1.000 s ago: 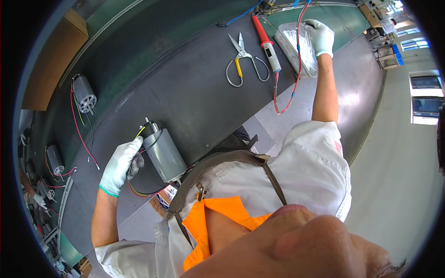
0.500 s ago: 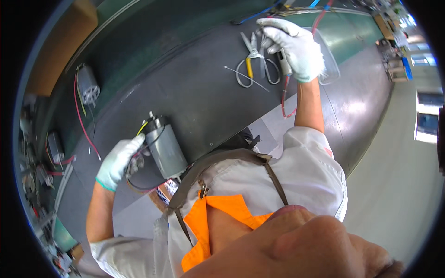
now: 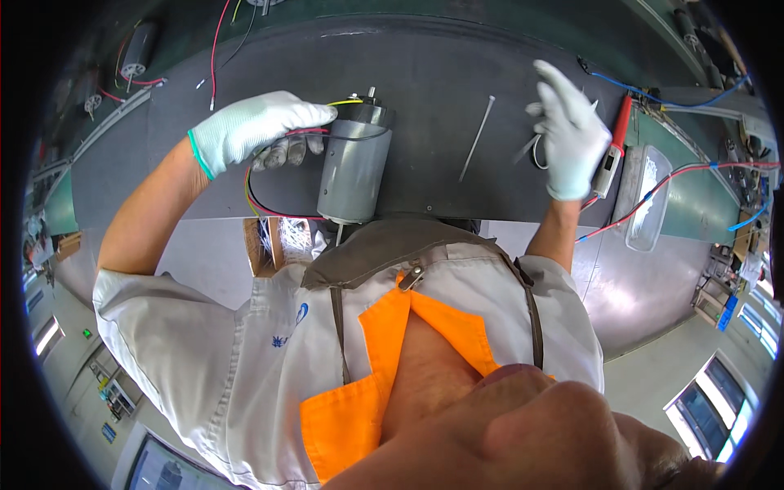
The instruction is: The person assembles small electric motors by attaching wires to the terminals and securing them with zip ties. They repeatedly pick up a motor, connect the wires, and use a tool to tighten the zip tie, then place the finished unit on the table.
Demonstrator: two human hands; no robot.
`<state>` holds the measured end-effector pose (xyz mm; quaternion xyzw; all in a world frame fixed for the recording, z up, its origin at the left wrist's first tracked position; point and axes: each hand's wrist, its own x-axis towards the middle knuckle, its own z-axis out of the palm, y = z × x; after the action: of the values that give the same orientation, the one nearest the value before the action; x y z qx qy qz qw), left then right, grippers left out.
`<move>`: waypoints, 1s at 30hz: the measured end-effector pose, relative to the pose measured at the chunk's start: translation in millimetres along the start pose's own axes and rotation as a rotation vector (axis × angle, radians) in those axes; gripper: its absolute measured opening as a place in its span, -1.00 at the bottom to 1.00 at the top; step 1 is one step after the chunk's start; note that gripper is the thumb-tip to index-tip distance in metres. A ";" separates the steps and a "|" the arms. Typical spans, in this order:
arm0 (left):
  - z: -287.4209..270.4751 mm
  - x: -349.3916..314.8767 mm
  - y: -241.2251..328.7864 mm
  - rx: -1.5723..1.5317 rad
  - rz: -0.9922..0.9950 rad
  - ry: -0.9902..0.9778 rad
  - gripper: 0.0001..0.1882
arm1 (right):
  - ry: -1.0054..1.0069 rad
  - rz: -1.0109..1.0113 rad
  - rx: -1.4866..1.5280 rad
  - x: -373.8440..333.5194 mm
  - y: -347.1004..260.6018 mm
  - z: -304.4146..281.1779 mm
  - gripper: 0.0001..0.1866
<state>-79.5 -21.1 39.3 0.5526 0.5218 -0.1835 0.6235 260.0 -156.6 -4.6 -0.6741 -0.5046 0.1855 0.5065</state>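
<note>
My left hand (image 3: pixel 265 135), in a white glove, is closed beside a grey cylindrical motor (image 3: pixel 353 173), with its fingers bent around the motor's wires (image 3: pixel 306 131). The shaft end of the motor points away from me, and a dark wire crosses its casing. Over to the right, my gloved right hand (image 3: pixel 569 131) has its index finger stretched out and the others partly bent and apart. Under it lie scissors (image 3: pixel 536 153), mostly hidden; whether the hand touches them cannot be seen. A white cable tie (image 3: pixel 478 139) lies on the dark bench (image 3: pixel 433 61) between my hands.
Right of my right hand are a red-and-grey handheld tool (image 3: pixel 614 151) and a clear plastic tray (image 3: pixel 649 200), crossed by a red cable. More motors (image 3: pixel 139 53) with loose wires are at the far left. An open cardboard box (image 3: pixel 260 245) shows below the bench's near edge.
The view has turned and shifted. My right hand has come over the scissors, and the cable tie now lies apart from them. My left hand stays beside the motor.
</note>
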 end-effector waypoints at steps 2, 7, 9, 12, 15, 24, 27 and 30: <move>-1.3 0.0 -1.9 0.001 0.030 -0.012 -0.40 | 0.028 -0.011 0.144 -3.1 -21.4 -9.4 -0.74; -4.1 6.1 -4.6 -0.003 0.055 -0.024 -0.40 | -0.428 0.423 1.086 -26.5 -36.1 25.3 -0.72; -1.7 -3.7 2.2 -0.016 0.010 -0.004 -0.39 | -0.529 0.577 1.202 -47.0 -39.3 69.7 -0.71; -0.4 -9.4 0.6 -0.032 -0.002 -0.005 -0.35 | -0.426 0.290 0.923 -77.3 -29.9 124.8 -0.74; 7.3 -19.6 -1.0 -0.124 -0.045 0.001 -0.31 | -0.461 -0.651 0.153 -67.5 -16.7 124.2 -0.65; 52.0 14.3 -26.6 -0.432 0.227 0.500 -0.62 | -0.405 -0.519 0.319 -61.7 -23.5 131.5 -0.70; 56.6 20.8 -27.9 -0.459 0.391 0.517 -0.60 | -0.511 0.232 0.789 -44.6 -37.7 126.0 -0.73; 69.3 34.4 -27.0 -0.480 0.490 0.570 -0.65 | -0.496 0.353 0.853 -21.8 -30.3 132.3 -0.63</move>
<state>-56.9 -78.9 -14.2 0.5281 0.5543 0.2553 0.5905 135.2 -110.7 -39.2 -0.4186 -0.3679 0.6110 0.5623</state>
